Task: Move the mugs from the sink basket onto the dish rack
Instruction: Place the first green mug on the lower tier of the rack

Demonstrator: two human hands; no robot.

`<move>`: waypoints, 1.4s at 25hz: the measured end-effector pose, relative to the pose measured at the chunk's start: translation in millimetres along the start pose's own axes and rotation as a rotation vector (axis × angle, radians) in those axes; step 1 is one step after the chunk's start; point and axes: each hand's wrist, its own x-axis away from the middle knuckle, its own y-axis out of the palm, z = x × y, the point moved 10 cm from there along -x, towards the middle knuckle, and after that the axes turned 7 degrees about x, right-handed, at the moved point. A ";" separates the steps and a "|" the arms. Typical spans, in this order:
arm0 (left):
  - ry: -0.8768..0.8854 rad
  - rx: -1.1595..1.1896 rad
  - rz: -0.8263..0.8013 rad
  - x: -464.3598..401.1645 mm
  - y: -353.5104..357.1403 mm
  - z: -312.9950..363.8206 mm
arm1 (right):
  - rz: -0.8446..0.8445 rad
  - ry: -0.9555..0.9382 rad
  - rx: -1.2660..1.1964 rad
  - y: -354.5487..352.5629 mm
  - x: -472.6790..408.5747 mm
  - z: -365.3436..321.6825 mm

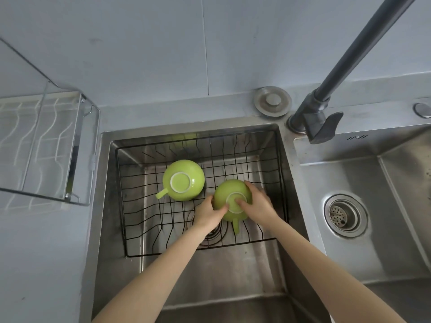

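Two green mugs sit upside down in the black wire sink basket [130,206] inside the left sink. The left mug [183,179] rests untouched, its handle pointing left. Both hands hold the right mug [229,194], whose handle points toward me. My left hand [207,214] grips its left side, with the thumb on the upturned base. My right hand [257,202] wraps its right side, a finger lying on the base ring. The wire dish rack [46,145] stands on the counter at the left, with nothing in it.
A dark faucet [326,108] rises between the two basins, its spout arm crossing overhead at upper right. The right basin has a drain strainer [345,215]. A round metal sink plug [272,101] lies on the ledge behind the basket. A tiled wall closes the back.
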 end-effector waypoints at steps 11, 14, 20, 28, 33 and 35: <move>0.123 0.106 -0.034 64.7 -30.9 13.3 | 0.087 -0.087 -0.010 -24.0 67.4 -37.0; 0.184 0.087 -0.079 91.1 -41.1 13.9 | 0.115 -0.104 -0.021 -24.8 89.6 -48.5; 0.377 -0.156 -0.077 131.3 -59.6 13.9 | 0.178 -0.165 -0.008 -19.9 141.2 -77.6; 0.564 -0.127 0.071 186.1 -116.7 11.9 | 0.196 -0.281 0.169 10.8 207.2 -137.9; 0.600 -0.180 0.098 213.0 -169.2 -8.4 | 0.186 -0.286 0.145 52.1 228.9 -168.9; 0.610 -0.204 0.119 220.0 -192.9 -15.7 | 0.186 -0.300 0.129 67.1 234.7 -185.0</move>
